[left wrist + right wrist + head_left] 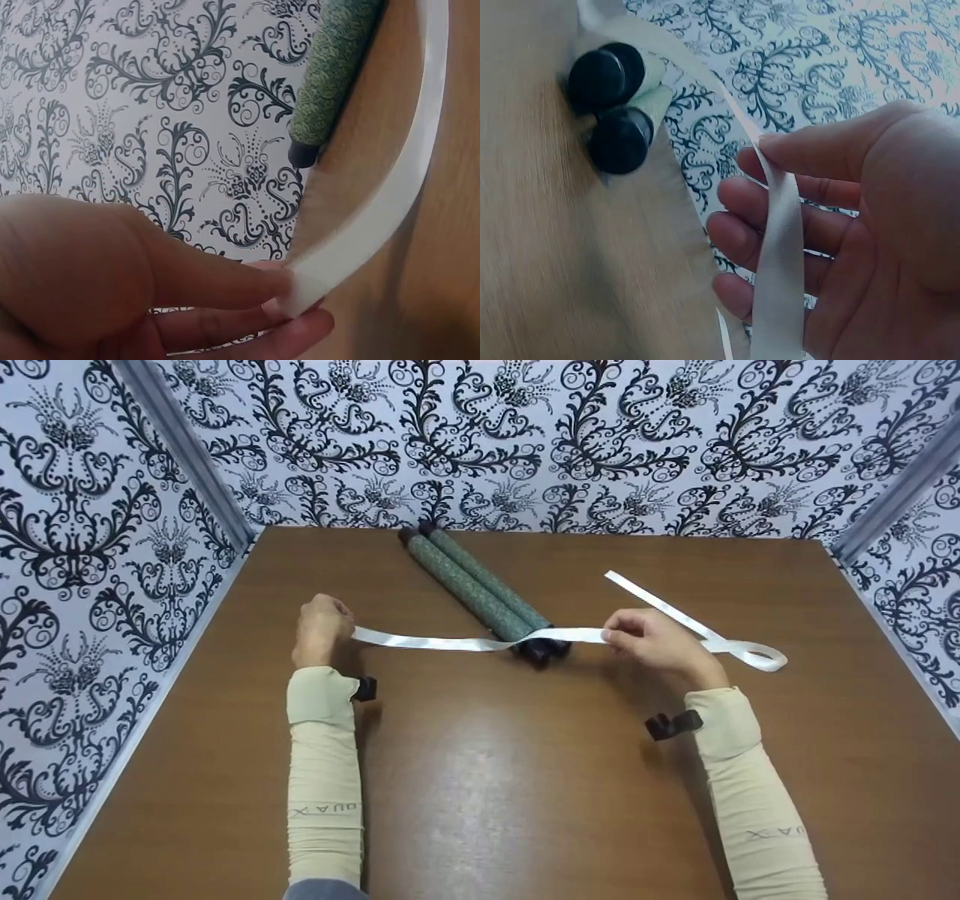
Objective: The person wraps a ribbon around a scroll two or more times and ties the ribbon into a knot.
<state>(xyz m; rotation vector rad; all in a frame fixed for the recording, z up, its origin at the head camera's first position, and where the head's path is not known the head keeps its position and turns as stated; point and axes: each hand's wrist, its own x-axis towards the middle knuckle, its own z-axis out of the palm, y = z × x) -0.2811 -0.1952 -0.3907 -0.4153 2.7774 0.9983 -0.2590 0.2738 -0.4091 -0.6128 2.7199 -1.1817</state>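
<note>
A white ribbon [450, 643] spans between both hands, sagging a little and twisting where it crosses over two tubes. The left hand [321, 628] pinches its left end; the left wrist view shows thumb and fingertips on the ribbon [360, 240]. My right hand [656, 641] pinches it farther along, between thumb and forefinger, and the ribbon [780, 262] hangs across the other curled fingers. Beyond that hand the rest loops on the table. Two green patterned tubes [469, 581] with black end caps [600, 79] lie side by side, slanting from back left toward the middle.
The brown wooden table [465, 780] is bounded by black-and-white patterned panels [480, 442] at the back and both sides. The ribbon's loose tail [652, 598] lies at the right, crossing itself in a loop. A black wrist strap piece [673, 725] juts from the right sleeve.
</note>
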